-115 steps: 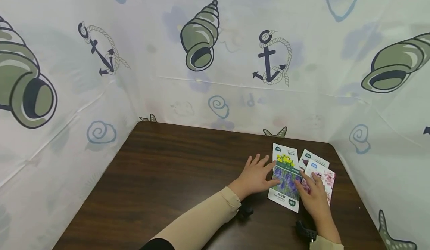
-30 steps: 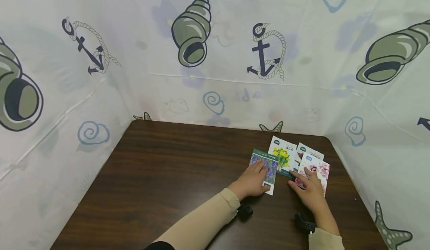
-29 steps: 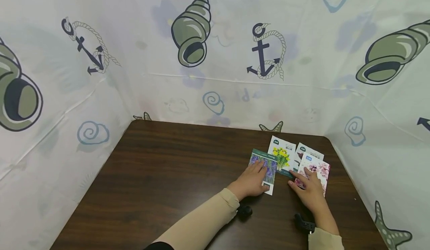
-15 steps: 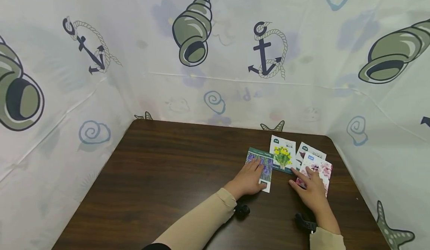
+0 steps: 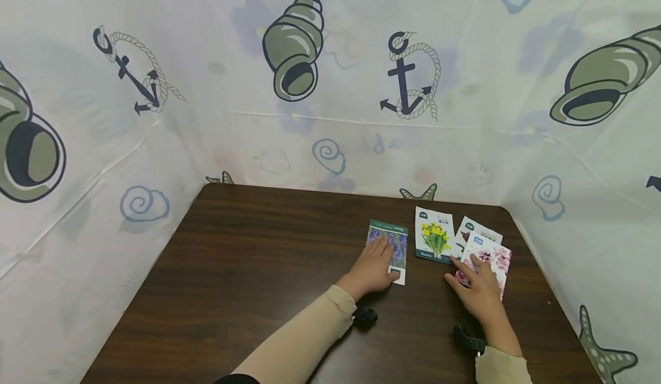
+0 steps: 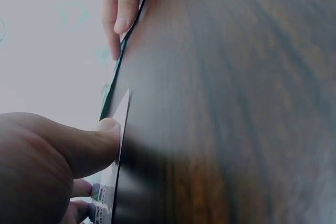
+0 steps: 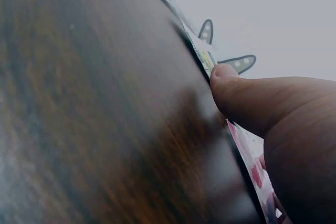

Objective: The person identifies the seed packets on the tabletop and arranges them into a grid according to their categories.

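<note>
My left hand (image 5: 368,266) lies with its fingers spread flat on a packet printed with purple lavender (image 5: 399,246), which looks like a seed packet. In the left wrist view, the thumb (image 6: 97,148) rests on this packet's white end. My right hand (image 5: 480,292) lies over the pink-blossom packet (image 5: 500,258), its fingers extended and touching it. A yellow-flower packet (image 5: 434,229) lies flat just left of that, near the right index fingertip. Behind the pink one, a packet with a dark flower (image 5: 467,228) is partly covered.
All the packets lie on a dark wood-grain table (image 5: 248,258). White cloth (image 5: 356,103) printed with shells and anchors hangs behind and at both sides. A black wrist device (image 5: 469,341) sits on the right wrist, another (image 5: 365,318) at the left.
My left hand has slid the lavender packet leftward off the yellow-flower packet, leaving a gap between them and uncovering the yellow one. The right hand stays nearly still on the pink-blossom packet.
</note>
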Demonstrator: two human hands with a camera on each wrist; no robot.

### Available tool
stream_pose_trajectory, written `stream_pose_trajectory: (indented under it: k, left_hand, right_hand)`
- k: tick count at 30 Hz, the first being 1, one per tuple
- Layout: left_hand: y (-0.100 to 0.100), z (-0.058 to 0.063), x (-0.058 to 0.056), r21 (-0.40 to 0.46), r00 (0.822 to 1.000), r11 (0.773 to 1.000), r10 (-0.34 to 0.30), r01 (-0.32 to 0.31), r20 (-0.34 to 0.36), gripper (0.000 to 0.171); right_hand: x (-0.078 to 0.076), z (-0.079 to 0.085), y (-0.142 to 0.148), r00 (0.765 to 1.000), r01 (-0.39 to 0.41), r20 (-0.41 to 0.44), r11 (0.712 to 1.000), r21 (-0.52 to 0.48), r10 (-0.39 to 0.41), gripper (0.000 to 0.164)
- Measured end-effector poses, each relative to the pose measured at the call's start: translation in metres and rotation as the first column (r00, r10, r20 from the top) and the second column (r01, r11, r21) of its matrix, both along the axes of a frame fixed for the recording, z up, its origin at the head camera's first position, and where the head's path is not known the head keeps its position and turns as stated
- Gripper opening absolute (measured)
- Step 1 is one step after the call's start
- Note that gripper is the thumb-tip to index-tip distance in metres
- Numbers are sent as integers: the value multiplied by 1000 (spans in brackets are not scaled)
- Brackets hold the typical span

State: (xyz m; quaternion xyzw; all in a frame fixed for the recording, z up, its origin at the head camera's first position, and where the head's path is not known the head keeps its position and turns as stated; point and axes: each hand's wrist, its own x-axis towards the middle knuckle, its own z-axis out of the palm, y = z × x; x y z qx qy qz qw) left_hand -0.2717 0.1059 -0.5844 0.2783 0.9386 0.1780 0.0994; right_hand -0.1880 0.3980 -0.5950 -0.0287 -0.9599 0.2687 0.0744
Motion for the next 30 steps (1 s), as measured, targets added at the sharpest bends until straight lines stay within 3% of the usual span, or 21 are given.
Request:
stream_pose_trajectory:
  k: [5,10,16,20,30]
  left_hand:
    - [-6,-5,-9,42,999,999,32,-34,43,85]
    - [-18,0,-11,67,997,996,51,-54,55,84]
    - [-30,1,-17,64,996,995,76,-79,51,83]
    - [-35,3,-19,39,995,996,77,-79,58,84]
    - [-51,-1,-30,80,994,992,92,-96,55,85]
  right_hand:
    - [-1,-2,0,999,18,27,1000,-5,-18,65]
    - [-1,-4,0,1000,-7,1,1000,24,7,65]
    - [-1,-6,0,999,-47,23,999,13,47,62]
    - [-1,-7,1,999,-37,41,999,28,36,67]
    - [-1,-4,0,999,-29,37,999,36,28,72]
